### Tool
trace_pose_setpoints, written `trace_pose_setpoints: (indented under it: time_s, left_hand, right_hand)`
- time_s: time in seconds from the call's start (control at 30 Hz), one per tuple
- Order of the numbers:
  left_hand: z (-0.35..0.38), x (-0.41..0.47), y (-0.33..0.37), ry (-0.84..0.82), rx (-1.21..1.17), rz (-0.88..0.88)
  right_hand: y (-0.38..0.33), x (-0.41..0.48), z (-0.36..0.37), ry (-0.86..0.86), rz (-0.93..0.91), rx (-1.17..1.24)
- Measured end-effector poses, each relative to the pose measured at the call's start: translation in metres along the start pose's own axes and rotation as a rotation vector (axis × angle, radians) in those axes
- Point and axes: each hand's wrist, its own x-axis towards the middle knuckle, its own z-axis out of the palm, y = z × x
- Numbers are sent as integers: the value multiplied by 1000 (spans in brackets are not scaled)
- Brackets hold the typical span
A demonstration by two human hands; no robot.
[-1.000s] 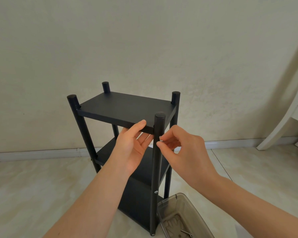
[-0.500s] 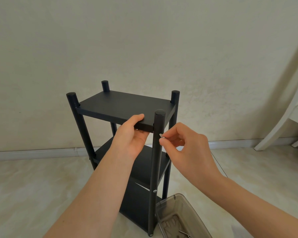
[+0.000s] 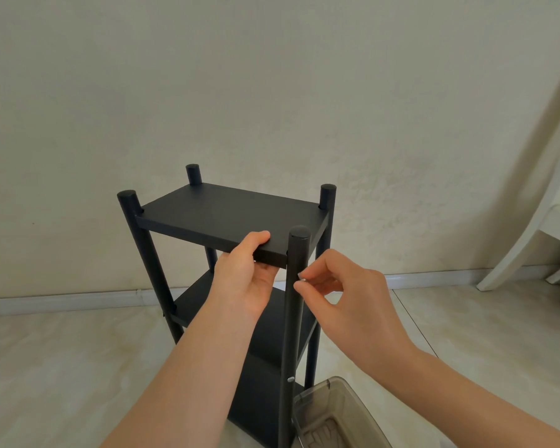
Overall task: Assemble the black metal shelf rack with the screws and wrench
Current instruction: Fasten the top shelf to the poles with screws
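Pale plaster wall (image 3: 272,76) meets a glossy cream tile floor (image 3: 46,367) along a light baseboard (image 3: 62,302). On the floor, near the middle, the black shelf rack (image 3: 156,279) stands upright, with four round posts and three shelves stacked one above another. The left hand (image 3: 246,282) grips the front edge of the top shelf (image 3: 227,215), thumb lying on top and fingers (image 3: 267,270) curled underneath. Just beside it rises the front right post (image 3: 296,318), its cap standing a little above the shelf. The right hand (image 3: 353,305) pinches a small silvery screw (image 3: 302,279) between thumb and forefinger and holds it against this post, just below the top shelf; its other fingers are loosely bent. Lower on the same post a second screw head (image 3: 290,379) shows. A clear plastic bin (image 3: 337,412) sits on the floor right by the post's foot. At the far right stands part of a white chair (image 3: 530,240).
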Motion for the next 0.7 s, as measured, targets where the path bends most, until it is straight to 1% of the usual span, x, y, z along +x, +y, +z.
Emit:
trace_pose_setpoints:
  time_s: [0.1,0.3,0.57,0.7]
  left_hand:
    - [0,-1,-1,-32,-13,1]
    - [-8,-5,-8,-42,-22,9]
    - [3,-5,-5,78,10,38]
    - [5,-7,-10,117,-10,63]
  right_hand:
    - [0,0,0,8,-4,4]
    - [2,0,0,21,-21,-3]
    - [0,-2,-2,-12,-22,-9]
    - [3,-1,-4,-12,-77,-72]
